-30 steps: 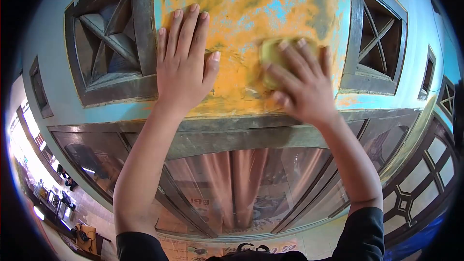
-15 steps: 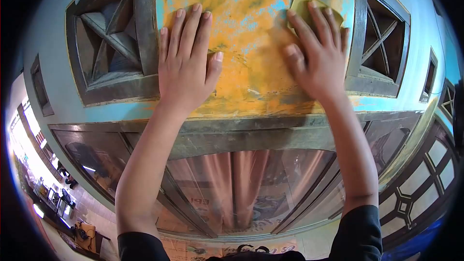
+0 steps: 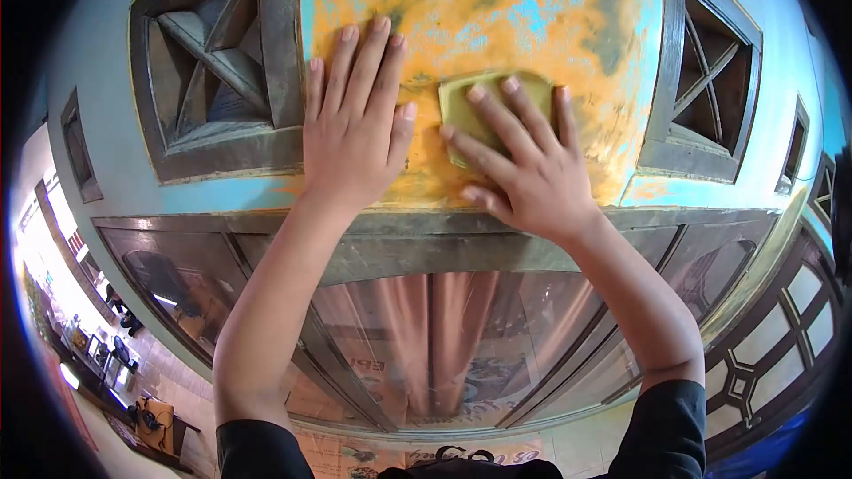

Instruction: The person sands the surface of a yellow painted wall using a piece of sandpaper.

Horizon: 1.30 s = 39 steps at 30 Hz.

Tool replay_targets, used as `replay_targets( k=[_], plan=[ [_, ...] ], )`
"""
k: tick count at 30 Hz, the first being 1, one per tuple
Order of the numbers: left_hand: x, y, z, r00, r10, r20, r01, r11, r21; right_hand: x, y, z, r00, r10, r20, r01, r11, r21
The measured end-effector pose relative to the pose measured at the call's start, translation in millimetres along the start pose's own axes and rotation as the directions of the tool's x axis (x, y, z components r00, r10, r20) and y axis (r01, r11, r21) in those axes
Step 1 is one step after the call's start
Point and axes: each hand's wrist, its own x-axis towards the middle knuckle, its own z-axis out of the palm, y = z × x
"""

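Flat against the orange and blue wall panel (image 3: 479, 9), my left hand (image 3: 355, 124) rests with its fingers stretched upward and holds nothing. My right hand (image 3: 532, 151) is spread over a yellowish-green sheet (image 3: 457, 106) and presses it flat on the panel's lower middle. The sheet looks like sandpaper; its top and left edges stick out past the fingers. Patches of orange, light blue and dark grey mottle the panel's surface.
Wooden vents with crossed bars flank the panel, one at left (image 3: 213, 62) and one at right (image 3: 710, 71). Below runs a wooden beam (image 3: 444, 244) above glass panes with pink curtains (image 3: 461, 328). A patterned door (image 3: 772, 346) stands at lower right.
My right hand has moved left and down across the panel with the sheet under it. My left hand stays on the panel, slightly shifted in view.
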Motion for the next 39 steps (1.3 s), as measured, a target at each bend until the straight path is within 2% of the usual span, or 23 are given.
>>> replay_targets(
  k=[1, 4, 5, 8, 9, 12, 13, 16, 17, 21, 24, 26, 28, 34, 39],
  plan=[
    [-7, 1, -1, 1.000, 0.006, 0.024, -0.006, 1.000, -0.001, -3, 5, -2, 1.000, -0.029, -0.001, 0.029, 0.999, 0.025],
    [-25, 2, -2, 0.997, 0.026, 0.078, -0.027, 1.000, 0.013, 4, 37, -18, 0.982, 0.159, -0.105, -0.174, 0.972, -0.155],
    [-28, 2, -2, 0.995, 0.030, 0.093, -0.033, 0.999, 0.026, 5, 51, -15, 0.959, 0.200, -0.201, -0.230, 0.963, -0.140],
    [-35, 3, -3, 0.993, 0.031, 0.117, -0.037, 0.998, 0.044, 3, 20, -11, 0.957, 0.238, -0.164, -0.252, 0.965, -0.071],
    [-37, 4, -3, 0.992, 0.035, 0.123, -0.040, 0.998, 0.042, -4, 2, -7, 0.990, 0.138, -0.008, -0.138, 0.984, -0.109],
    [-45, 5, -4, 0.988, 0.041, 0.146, -0.048, 0.998, 0.044, -28, -8, 8, 0.997, -0.050, 0.051, 0.049, 0.998, 0.035],
    [-44, 5, -3, 0.988, 0.043, 0.149, -0.050, 0.998, 0.043, -24, 2, -2, 0.998, -0.011, 0.062, 0.014, 0.999, -0.050],
    [-46, 5, -3, 0.987, 0.045, 0.154, -0.051, 0.998, 0.035, -6, 36, -21, 0.959, 0.253, -0.125, -0.270, 0.952, -0.145],
    [-46, 5, -2, 0.988, 0.046, 0.145, -0.052, 0.998, 0.032, -8, 40, -18, 0.948, 0.279, -0.153, -0.301, 0.943, -0.140],
    [-45, 5, -2, 0.989, 0.037, 0.143, -0.042, 0.998, 0.036, -37, -23, 5, 0.991, 0.133, 0.028, -0.134, 0.990, 0.046],
    [-45, 5, -3, 0.988, 0.036, 0.147, -0.042, 0.999, 0.035, -46, -17, -4, 0.986, 0.124, 0.113, -0.120, 0.992, -0.041],
    [-45, 5, -3, 0.988, 0.040, 0.147, -0.046, 0.998, 0.035, -48, -3, -18, 0.973, 0.217, 0.081, -0.211, 0.974, -0.084],
    [-44, 4, -2, 0.990, 0.036, 0.137, -0.041, 0.999, 0.035, -53, -9, -14, 0.963, 0.262, 0.069, -0.262, 0.965, -0.009],
    [-45, 8, -2, 0.991, 0.022, 0.130, -0.028, 0.999, 0.039, -27, -34, -4, 0.962, 0.266, 0.058, -0.267, 0.964, 0.016],
    [-45, 6, 0, 0.993, 0.032, 0.115, -0.036, 0.999, 0.035, -51, -38, 1, 0.953, 0.292, 0.075, -0.290, 0.956, -0.039]
  ],
)
